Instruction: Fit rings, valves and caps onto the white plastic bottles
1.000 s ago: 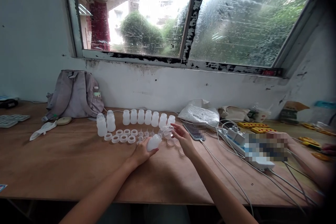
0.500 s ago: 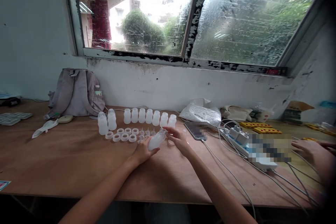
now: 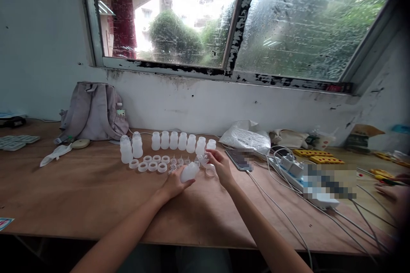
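Note:
In my left hand [image 3: 175, 180] I hold a frosted baby bottle [image 3: 190, 172], its mouth tilted up to the right. My right hand [image 3: 220, 167] pinches a small clear bottle part [image 3: 204, 159] just off that mouth; whether it is a teat or a cap I cannot tell. A frosted ring [image 3: 210, 172] lies on the table below the right fingers. Left of the held bottle are several clear teats [image 3: 173, 162] and several white collar rings [image 3: 153, 166]. Behind them several open bottles [image 3: 174, 140] stand in a row. Two bottles with clear tops [image 3: 126, 150] stand at the left.
A grey backpack [image 3: 91, 111] leans on the wall at the left. To the right lie a phone [image 3: 237, 159] with a cable, a silvery plastic bag [image 3: 246, 138] and a power strip [image 3: 301, 181] with loose cords. Another person's hand [image 3: 392, 190] is at the far right.
My right hand has drawn slightly away from the bottle's mouth, up and to the right, with the clear part in its fingers. My left hand has stayed put. The other person's hand has moved right.

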A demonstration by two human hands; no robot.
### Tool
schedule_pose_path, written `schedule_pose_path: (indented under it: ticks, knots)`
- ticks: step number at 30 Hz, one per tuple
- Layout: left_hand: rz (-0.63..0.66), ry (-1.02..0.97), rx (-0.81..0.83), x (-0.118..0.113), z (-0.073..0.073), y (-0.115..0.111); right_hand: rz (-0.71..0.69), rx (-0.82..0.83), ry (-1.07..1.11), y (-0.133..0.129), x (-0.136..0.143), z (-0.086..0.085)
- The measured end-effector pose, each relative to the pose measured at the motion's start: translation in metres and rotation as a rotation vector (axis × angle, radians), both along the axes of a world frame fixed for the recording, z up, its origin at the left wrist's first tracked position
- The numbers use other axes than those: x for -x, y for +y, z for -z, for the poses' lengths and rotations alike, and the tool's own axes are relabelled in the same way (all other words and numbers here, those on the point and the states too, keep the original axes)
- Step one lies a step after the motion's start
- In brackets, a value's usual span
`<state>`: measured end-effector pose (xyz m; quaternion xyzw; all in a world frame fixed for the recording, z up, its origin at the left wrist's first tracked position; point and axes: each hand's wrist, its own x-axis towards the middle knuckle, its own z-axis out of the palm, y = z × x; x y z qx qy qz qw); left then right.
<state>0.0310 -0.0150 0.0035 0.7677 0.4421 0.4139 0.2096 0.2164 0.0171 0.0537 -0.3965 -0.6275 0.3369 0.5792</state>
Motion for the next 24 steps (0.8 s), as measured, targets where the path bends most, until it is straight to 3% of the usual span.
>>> schedule_pose_path:
  ticks: [12,20,24]
  knots:
    - [-0.019,0.031,0.011,-0.001,0.000,0.000,-0.055,0.002,-0.190,-0.006,0.009,0.009]
    - [-0.039,0.055,-0.001,-0.001,0.003,0.002,-0.056,-0.027,-0.095,-0.005,0.015,0.023]
    - [-0.040,0.081,-0.017,0.001,0.002,0.001,-0.090,0.022,-0.105,-0.001,0.014,0.021]
